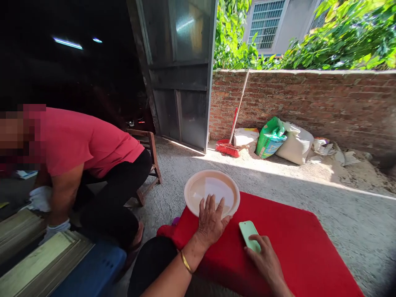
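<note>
A pale pink-beige basin [189, 196] stands at the far left corner of the red-covered table [291, 235], with light reflecting inside it. My left hand [210, 220] lies over its near rim, fingers stretched and spread above the inside, thumb out to the right by the rim. A gold bangle [186, 262] circles that wrist. To the right, a pale green phone [247, 231] is on the red cloth, tilted away from me. My right hand [262, 255] has its thumb and fingers closed about the phone's near end.
At the left a person in a red shirt [89, 136] and white gloves bends over stacked thin boards [40, 264] on a blue surface [95, 268]. Behind are a wooden chair [152, 154], a metal door [182, 78], a red broom [230, 149], and filled sacks [295, 142] against a brick wall [309, 95].
</note>
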Demonstrator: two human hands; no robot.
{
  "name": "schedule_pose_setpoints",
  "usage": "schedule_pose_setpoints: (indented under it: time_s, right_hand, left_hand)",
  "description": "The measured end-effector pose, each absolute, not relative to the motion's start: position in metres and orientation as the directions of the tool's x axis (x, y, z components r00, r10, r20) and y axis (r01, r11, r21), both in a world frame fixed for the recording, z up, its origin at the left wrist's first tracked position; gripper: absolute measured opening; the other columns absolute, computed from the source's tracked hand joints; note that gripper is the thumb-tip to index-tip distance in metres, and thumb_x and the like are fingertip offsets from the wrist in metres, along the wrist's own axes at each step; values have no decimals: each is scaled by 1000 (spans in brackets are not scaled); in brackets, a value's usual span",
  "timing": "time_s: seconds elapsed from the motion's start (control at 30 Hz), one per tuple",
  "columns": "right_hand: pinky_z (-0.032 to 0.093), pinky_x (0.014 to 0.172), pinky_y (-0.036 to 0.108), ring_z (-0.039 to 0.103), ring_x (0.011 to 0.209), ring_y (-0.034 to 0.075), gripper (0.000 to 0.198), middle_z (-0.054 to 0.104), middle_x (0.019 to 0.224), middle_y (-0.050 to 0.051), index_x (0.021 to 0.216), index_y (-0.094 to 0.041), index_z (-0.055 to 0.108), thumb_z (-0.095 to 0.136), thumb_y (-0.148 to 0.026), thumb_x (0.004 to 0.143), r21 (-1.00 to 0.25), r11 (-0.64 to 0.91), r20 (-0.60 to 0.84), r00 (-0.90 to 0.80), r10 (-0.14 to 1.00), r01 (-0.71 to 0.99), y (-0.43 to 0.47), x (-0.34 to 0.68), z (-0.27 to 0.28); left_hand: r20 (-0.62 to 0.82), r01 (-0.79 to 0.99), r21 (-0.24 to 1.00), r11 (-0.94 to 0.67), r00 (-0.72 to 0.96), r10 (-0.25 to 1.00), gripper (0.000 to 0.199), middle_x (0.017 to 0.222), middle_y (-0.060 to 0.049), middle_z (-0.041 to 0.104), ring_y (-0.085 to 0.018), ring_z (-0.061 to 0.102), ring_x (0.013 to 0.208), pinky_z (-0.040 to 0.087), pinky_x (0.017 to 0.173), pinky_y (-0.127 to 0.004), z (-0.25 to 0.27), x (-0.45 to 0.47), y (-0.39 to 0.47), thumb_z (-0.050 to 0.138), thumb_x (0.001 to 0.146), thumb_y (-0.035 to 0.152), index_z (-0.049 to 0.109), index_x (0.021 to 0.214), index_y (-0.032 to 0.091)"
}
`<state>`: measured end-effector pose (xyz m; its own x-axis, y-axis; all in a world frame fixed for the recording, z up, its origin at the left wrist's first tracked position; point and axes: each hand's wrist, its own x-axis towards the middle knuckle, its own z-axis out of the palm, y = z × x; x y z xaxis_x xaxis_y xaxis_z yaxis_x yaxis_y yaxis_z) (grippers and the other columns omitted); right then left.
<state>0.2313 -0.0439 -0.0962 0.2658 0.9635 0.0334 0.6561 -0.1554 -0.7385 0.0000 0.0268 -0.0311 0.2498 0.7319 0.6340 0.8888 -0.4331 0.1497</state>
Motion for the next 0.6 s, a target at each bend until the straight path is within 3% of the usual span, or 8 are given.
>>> schedule_pose_setpoints:
  time_s: [0.13,0.23,0.33,0.4,0.5,0.6]
  right_hand:
    - [50,74,33,64,86,22,35,61,100,3,92,-31,71,58,-55,70,-737,-74,54,169,984,672,-50,215,-103]
    - [51,79,35,65,90,24,41,61,99,5,94,-29,71,58,-60,70,-753,-97,86,245,966,651,-47,226,-101]
    - [51,75,38,64,91,27,49,59,102,7,99,-27,70,55,-64,71,-712,-151,138,347,928,686,-46,234,-97]
    - [51,75,38,64,91,27,48,59,101,8,100,-26,69,53,-61,71,-679,-175,142,363,921,713,-49,226,-95]
    - [50,75,35,64,89,24,37,59,99,5,97,-28,69,55,-51,73,-672,-115,104,247,964,732,-55,201,-92]
    - [50,73,31,64,85,20,29,60,96,2,94,-30,69,60,-44,71,-710,-4,74,80,994,705,-58,187,-91]
  left_hand:
    - [277,963,204,-176,116,954,59,151,-16,48,-35,37,143,36,113,-54,-25,-7,44,39,99,57,51,146,25]
    - [80,962,205,-179,166,983,61,148,-15,53,-33,44,140,36,112,-53,-15,-10,47,32,99,62,54,143,25]
    - [-97,924,257,-284,317,943,62,125,-11,70,-29,61,122,44,105,-47,-1,-14,48,23,100,63,66,126,26]
    - [-174,883,302,-360,423,889,63,118,-9,74,-28,65,115,48,99,-43,8,-18,49,20,100,64,67,121,27]
    - [-243,812,336,-477,564,789,62,124,-7,72,-29,66,116,50,96,-43,15,-24,52,25,96,70,65,125,32]
    - [-267,798,282,-533,599,755,56,130,-6,69,-31,64,119,50,97,-43,13,-25,53,46,91,66,59,135,33]
